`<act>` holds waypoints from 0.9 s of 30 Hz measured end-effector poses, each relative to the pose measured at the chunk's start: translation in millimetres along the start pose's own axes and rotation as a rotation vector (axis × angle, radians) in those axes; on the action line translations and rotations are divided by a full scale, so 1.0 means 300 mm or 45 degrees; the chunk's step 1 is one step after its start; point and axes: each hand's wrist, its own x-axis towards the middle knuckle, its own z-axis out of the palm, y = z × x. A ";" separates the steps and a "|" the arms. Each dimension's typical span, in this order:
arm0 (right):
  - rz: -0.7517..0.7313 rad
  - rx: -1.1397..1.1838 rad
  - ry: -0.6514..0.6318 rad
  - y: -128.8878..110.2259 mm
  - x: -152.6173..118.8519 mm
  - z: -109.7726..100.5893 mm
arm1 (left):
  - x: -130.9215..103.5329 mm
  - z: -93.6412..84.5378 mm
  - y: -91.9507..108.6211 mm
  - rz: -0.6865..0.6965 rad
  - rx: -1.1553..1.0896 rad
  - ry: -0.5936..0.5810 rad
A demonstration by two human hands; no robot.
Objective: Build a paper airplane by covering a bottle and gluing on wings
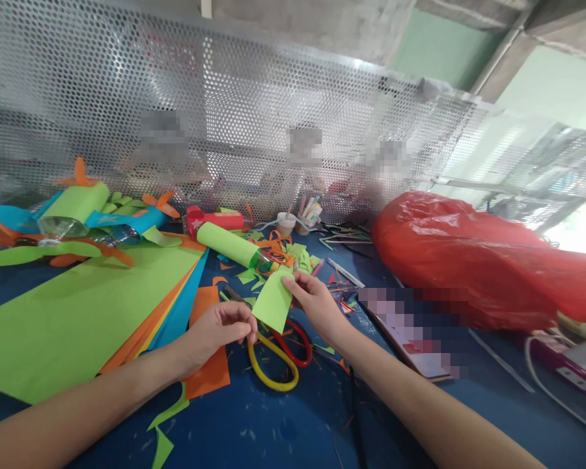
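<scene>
Lime-green piece (273,305) pinched by right hand (317,303); left hand (219,333) curled at its edge, grip unclear. Step, judged: handling the piece; next move calls for steady support.

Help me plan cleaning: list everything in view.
Small rectangular paper piece: one, lime green, centre
Scissors: one, yellow and red handles, below
Stacked paper sheets: several, green over orange, yellow, blue, left
Loose paper sheet: one, orange, centre left
Wrapped plastic bottle: one, green, rear centre
Wrapped cylinder: one, red, behind it
Decorated bottles: several, green, blue, orange, rear left
Paper scraps: many, green and orange, scattered
Cups holding pens: two, pale, rear centre
Plastic bag: one, red, right
Flat rectangular object: one, purplish, right
Boxlike item: one, purple, right edge
Perforated metal screen: one, silver, back
Blurred people: about three, behind it
Tabletop: one, dark blue, underneath
Left hand: one, bare, by the piece
Right hand: one, bare, pinching it
</scene>
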 end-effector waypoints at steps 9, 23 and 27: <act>-0.009 0.015 0.001 -0.008 -0.006 0.004 | -0.006 0.009 0.017 -0.042 0.024 0.041; -0.051 -0.086 -0.090 -0.030 -0.028 0.016 | 0.008 0.007 0.003 -0.085 -0.125 0.081; -0.114 -0.171 -0.136 -0.041 -0.044 0.028 | 0.006 0.020 0.015 -0.106 -0.050 0.027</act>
